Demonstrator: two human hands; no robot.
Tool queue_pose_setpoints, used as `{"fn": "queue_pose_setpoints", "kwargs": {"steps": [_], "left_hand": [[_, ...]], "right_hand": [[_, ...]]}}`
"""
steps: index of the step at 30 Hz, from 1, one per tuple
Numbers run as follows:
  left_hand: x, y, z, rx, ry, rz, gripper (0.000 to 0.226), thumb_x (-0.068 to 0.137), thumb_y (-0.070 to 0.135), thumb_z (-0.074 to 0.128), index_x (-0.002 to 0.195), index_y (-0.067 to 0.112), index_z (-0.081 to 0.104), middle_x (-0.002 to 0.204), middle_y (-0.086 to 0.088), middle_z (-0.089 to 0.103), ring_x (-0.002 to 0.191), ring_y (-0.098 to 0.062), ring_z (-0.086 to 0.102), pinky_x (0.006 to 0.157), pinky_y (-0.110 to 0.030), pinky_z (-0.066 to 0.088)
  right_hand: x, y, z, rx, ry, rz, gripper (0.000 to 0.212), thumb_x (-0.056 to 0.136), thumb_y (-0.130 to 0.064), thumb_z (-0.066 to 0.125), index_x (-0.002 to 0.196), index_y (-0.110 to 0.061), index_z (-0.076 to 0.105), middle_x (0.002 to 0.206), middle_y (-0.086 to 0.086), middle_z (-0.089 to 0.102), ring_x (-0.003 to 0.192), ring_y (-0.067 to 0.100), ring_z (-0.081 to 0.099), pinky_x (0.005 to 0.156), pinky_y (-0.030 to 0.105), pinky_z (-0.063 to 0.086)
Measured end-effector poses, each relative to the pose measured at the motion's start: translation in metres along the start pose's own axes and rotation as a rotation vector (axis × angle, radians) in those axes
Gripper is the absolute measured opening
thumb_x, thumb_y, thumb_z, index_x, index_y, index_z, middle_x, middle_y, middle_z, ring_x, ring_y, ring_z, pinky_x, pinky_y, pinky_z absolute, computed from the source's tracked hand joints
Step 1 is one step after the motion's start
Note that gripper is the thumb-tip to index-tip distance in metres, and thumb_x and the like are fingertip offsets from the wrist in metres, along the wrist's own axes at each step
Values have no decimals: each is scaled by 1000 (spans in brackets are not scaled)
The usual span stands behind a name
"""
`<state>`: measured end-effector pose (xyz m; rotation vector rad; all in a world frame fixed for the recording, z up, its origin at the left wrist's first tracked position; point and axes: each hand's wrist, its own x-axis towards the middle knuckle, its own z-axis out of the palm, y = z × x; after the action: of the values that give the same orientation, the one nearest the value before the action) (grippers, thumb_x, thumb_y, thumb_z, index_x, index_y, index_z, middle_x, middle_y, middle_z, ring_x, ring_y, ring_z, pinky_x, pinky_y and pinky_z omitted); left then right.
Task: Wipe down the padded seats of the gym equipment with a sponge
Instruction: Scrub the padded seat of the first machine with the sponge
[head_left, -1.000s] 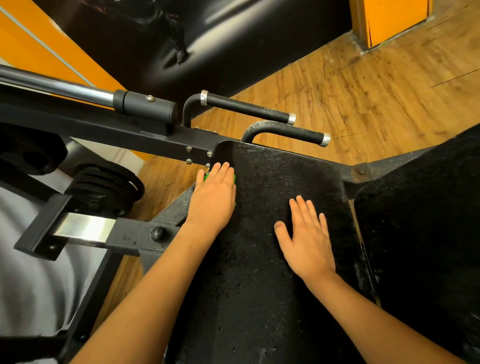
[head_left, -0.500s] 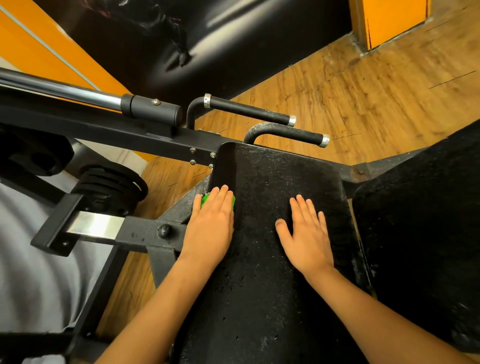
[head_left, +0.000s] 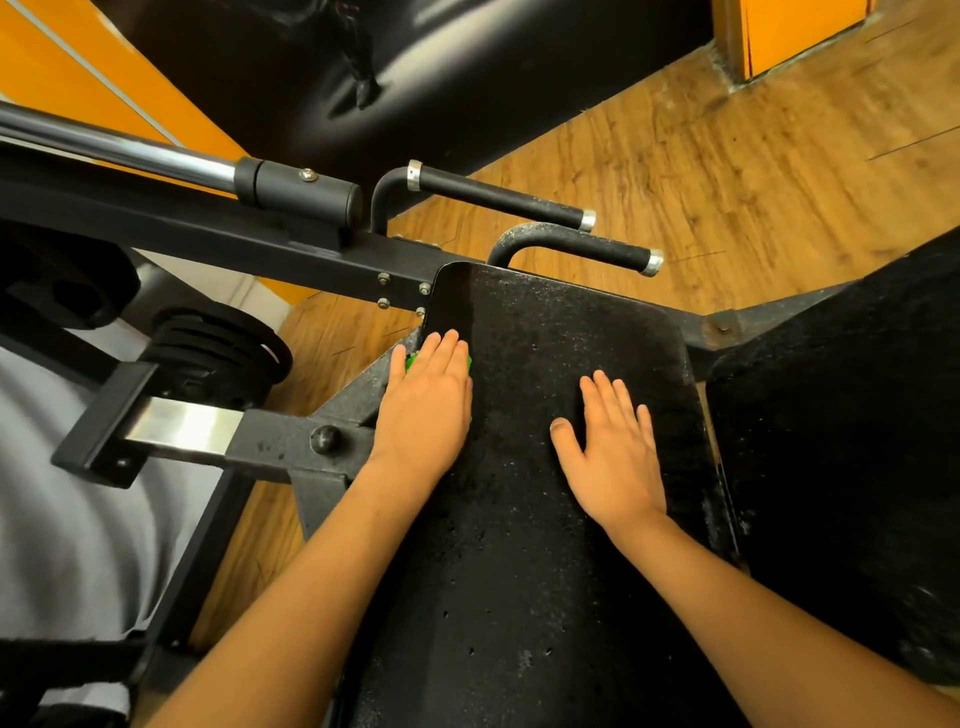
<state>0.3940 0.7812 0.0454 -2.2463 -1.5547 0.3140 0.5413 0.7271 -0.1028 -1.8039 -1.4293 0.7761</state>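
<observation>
A black padded seat (head_left: 550, 332) of a gym machine runs from the middle of the view down towards me. My left hand (head_left: 423, 410) lies flat with straight fingers on a green sponge (head_left: 413, 361) and presses it onto the pad's left edge. Only slivers of the sponge show past the fingers. Beyond the fingertips, the pad's far left corner looks wet and shiny. My right hand (head_left: 613, 452) rests flat on the right half of the same pad, fingers spread, holding nothing.
A second black pad (head_left: 857, 415) stands to the right. Two black grip handles (head_left: 519, 200) jut out past the pad's far end. The machine's black frame (head_left: 280, 447), a chrome bar (head_left: 130, 150) and weight plates (head_left: 218, 353) fill the left. Wooden floor lies beyond.
My left hand slid the sponge towards me along the pad's left edge, then back a little towards the far corner. My right hand has stayed in place.
</observation>
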Motion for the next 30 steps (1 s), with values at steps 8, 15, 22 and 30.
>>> {"fn": "queue_pose_setpoints", "kwargs": {"steps": [8, 15, 22, 30], "left_hand": [[-37, -4, -6, -26, -25, 27, 51, 109, 25, 33, 158, 14, 28, 166, -5, 25, 154, -22, 21, 124, -48, 10], [-91, -1, -8, -30, -24, 48, 51, 104, 25, 47, 153, 13, 42, 160, -6, 37, 149, -24, 34, 120, -47, 15], [-82, 0, -5, -1, 1, 61, 49, 103, 24, 48, 150, 9, 46, 158, -9, 41, 147, -27, 37, 120, -52, 19], [-58, 3, -6, 6, -29, 53, 51, 109, 26, 32, 158, 11, 29, 166, -6, 25, 154, -22, 20, 124, -49, 4]], "right_hand": [[-1, 1, -1, 4, -11, -12, 69, 105, -55, 26, 164, -22, 11, 171, -5, 2, 157, 12, -8, 128, 40, -4], [-1, 0, -1, -12, -12, 0, 69, 105, -55, 27, 164, -22, 12, 171, -4, 3, 157, 14, -6, 128, 41, -4], [-2, 1, -2, 10, -19, -8, 68, 106, -53, 28, 164, -21, 12, 171, -4, 3, 157, 14, -6, 127, 40, -5], [-1, 1, 0, 1, -15, -5, 69, 106, -53, 28, 164, -21, 12, 171, -4, 3, 157, 14, -6, 127, 41, -5]]}}
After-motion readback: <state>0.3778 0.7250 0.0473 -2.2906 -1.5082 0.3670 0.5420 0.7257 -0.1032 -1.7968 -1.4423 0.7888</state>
